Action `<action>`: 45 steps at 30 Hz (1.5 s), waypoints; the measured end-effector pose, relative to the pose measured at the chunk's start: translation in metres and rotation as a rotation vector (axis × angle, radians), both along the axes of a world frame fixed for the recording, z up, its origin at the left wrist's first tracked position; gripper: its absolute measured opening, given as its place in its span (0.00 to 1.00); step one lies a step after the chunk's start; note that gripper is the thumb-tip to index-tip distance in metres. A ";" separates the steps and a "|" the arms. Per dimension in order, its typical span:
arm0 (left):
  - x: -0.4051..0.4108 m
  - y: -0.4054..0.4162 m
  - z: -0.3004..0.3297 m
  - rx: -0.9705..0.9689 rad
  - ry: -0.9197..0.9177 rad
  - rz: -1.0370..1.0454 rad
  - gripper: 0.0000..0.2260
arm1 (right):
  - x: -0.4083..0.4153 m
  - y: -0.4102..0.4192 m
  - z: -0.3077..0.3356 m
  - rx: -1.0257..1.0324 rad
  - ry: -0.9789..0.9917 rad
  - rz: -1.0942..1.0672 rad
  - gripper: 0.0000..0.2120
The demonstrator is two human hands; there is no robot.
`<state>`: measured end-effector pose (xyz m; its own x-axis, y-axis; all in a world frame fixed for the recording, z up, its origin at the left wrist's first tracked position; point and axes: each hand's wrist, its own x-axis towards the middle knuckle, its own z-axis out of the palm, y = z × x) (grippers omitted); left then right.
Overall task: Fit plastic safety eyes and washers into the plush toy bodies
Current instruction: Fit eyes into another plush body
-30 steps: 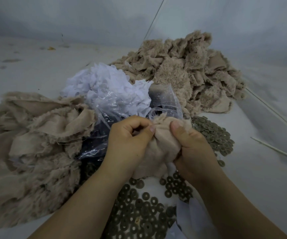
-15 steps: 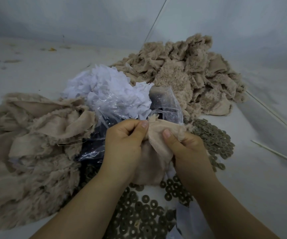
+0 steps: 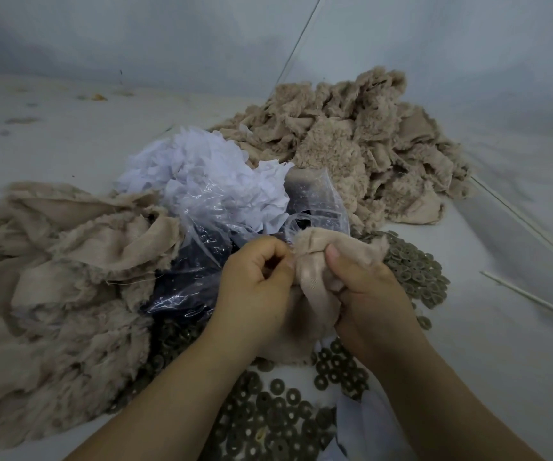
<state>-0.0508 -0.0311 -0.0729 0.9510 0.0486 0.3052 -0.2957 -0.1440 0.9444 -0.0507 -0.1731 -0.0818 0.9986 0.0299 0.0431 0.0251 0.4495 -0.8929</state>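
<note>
Fingers of both hands pinch plush body (washers, bag beside).

dim, flat light | soft shadows | wide-angle bend at edges | slightly soft

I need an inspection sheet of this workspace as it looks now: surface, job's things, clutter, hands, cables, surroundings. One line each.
Surface: pale grey table, small debris at far left.
Job's things: beige plush fabric piece held in both hands; olive round washers spread below and to the right; beige plush piles at left and rear right.
Clutter: clear plastic bag with dark contents, white paper scraps, thin white stick.
Hands: left hand and right hand each grip the piece.
Cables: nothing seen.
Surroundings: grey wall.
</note>
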 end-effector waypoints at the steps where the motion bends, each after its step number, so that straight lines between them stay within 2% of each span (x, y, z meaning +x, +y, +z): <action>1: 0.000 0.000 0.000 -0.026 0.020 -0.010 0.09 | 0.000 0.000 -0.001 -0.032 -0.007 -0.024 0.12; 5: -0.005 -0.001 0.005 -0.073 0.008 -0.075 0.11 | -0.001 -0.001 -0.006 -0.198 -0.029 -0.049 0.09; 11: -0.002 0.001 -0.001 0.057 -0.140 0.039 0.10 | 0.002 0.001 -0.008 -0.106 0.071 -0.044 0.12; 14: -0.004 -0.001 -0.001 0.129 -0.274 0.054 0.08 | 0.001 0.000 -0.003 -0.067 0.023 0.046 0.24; 16: -0.005 -0.003 0.000 0.188 -0.329 0.064 0.06 | -0.003 0.002 -0.002 -0.087 -0.051 0.077 0.27; 17: -0.006 -0.004 -0.001 0.181 -0.326 0.075 0.06 | -0.004 0.002 -0.001 -0.104 -0.039 0.050 0.27; 20: -0.005 -0.005 -0.002 0.043 -0.181 0.090 0.04 | -0.006 -0.002 -0.002 -0.214 -0.015 -0.030 0.17; 23: -0.006 -0.005 -0.003 0.044 -0.108 0.071 0.12 | -0.008 -0.001 0.000 -0.339 -0.028 -0.081 0.09; 25: -0.004 -0.004 -0.002 0.043 -0.060 0.112 0.12 | -0.009 0.002 0.000 -0.301 -0.017 -0.104 0.08; 27: -0.002 -0.003 -0.003 -0.062 0.026 0.132 0.14 | -0.008 0.006 0.000 -0.234 0.040 -0.116 0.11; 31: -0.003 -0.011 -0.003 -0.537 0.216 0.021 0.12 | -0.009 0.013 0.001 -0.015 0.171 -0.070 0.17; 34: -0.004 -0.016 -0.003 -0.646 0.234 -0.019 0.12 | -0.009 0.014 0.003 0.124 0.224 0.006 0.20; 37: -0.003 -0.015 -0.005 -0.588 0.190 -0.024 0.13 | -0.010 0.014 0.006 0.166 0.261 0.063 0.20; 41: -0.004 -0.013 -0.004 -0.378 0.088 -0.007 0.13 | -0.010 0.015 0.010 0.178 0.317 0.128 0.20; 45: -0.003 -0.012 -0.006 -0.319 0.037 -0.003 0.13 | -0.009 0.012 0.011 0.192 0.332 0.175 0.22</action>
<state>-0.0543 -0.0436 -0.0785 0.9614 0.1335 0.2406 -0.2607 0.1622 0.9517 -0.0600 -0.1611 -0.0712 0.9399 0.2228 -0.2588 -0.3412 0.5809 -0.7390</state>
